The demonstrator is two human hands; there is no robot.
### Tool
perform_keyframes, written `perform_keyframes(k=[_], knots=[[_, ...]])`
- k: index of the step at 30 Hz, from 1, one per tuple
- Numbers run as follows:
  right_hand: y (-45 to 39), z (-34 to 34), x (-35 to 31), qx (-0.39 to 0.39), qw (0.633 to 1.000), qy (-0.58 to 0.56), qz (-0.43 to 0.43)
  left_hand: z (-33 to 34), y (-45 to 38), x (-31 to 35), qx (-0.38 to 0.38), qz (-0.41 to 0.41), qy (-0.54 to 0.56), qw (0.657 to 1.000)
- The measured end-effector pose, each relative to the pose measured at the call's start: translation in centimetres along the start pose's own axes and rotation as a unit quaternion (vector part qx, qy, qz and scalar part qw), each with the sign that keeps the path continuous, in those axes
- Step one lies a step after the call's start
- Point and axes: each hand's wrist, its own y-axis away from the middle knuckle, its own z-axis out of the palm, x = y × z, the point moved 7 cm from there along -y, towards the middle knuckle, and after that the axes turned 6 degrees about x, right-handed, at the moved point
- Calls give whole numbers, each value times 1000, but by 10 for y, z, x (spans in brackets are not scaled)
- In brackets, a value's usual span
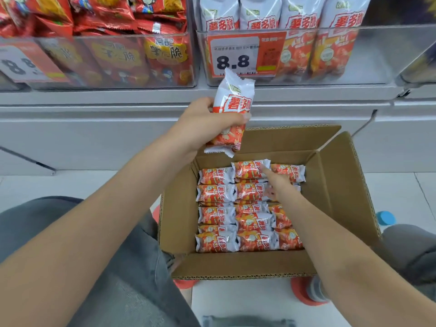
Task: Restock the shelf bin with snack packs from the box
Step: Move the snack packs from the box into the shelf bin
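1. Both forearms fill the lower frame, reaching up from the bottom corners over grey trouser legs.
2. Centre right, the box sits open on the floor, flaps spread; its near edge lies between the knees and its far flap stands close to the shelf base.
3. Packs lie in three rows inside, filling the left and middle; bare cardboard wall shows along the right side.
4. Right hand reaches into the box with fingers loosely spread, the forefinger tip touching a pack in the back row; it grips nothing.
5. Left hand holds one pack upright above the box's far left corner, fingers wrapped round its middle, its top edge just below the price tag.
6. At the upper centre, the clear bin holds four like packs standing in a row at its left; its right part shows open room behind the front wall.
7. Upper left, another bin is packed with red bags.
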Motion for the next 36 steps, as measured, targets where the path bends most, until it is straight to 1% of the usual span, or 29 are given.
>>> perform_keyframes(k=[3,5,8,11,13,15,16,17,19,21,23,25,27,28,30,32,34,36], knots=[[-3,26,5,-55,998,-8,38,-4,-6,-2,8,-8,14,1000],[-1,37,4,-73,996,-11,48,-4,-9,-5,6,-13,6,1000],[-3,40,0,-56,998,-22,36,-4,-8,-8,0,-19,8,1000],[-6,30,-4,-52,995,-78,32,-5,-6,-8,1,-18,14,1000],[-3,23,-8,-51,995,-90,-5,-4,-4,-8,2,-12,12,1000],[-1,6,-13,43,997,-51,-49,-6,-2,-8,4,-7,6,1000],[4,-1,-18,69,993,-51,-79,-6,-2,-9,3,-5,3,1000],[7,-5,-23,68,989,-66,-117,-6,-1,-10,1,-4,-1,1000],[29,-18,-36,51,979,-58,-186,-6,2,-10,1,-1,-3,1000],[61,-34,-59,43,953,-2,-301,-7,5,-8,9,10,-10,1000],[103,-46,-85,21,906,68,-417,-9,8,-6,20,17,-12,1000],[148,-56,-108,-28,867,96,-489,-9,9,-4,28,29,-12,999],[193,-66,-120,-63,845,93,-522,-5,15,-1,25,51,-15,998],[211,-72,-123,-83,841,77,-530,-1,19,0,18,62,-10,998],[240,-81,-124,-132,847,13,-515,7,26,3,7,84,-1,996],[261,-89,-122,-169,853,-68,-489,17,38,7,-19,99,14,995],[277,-97,-123,-167,850,-124,-484,29,48,9,-64,104,55,991],[288,-104,-125,-133,849,-144,-491,39,59,18,-94,124,86,984]])
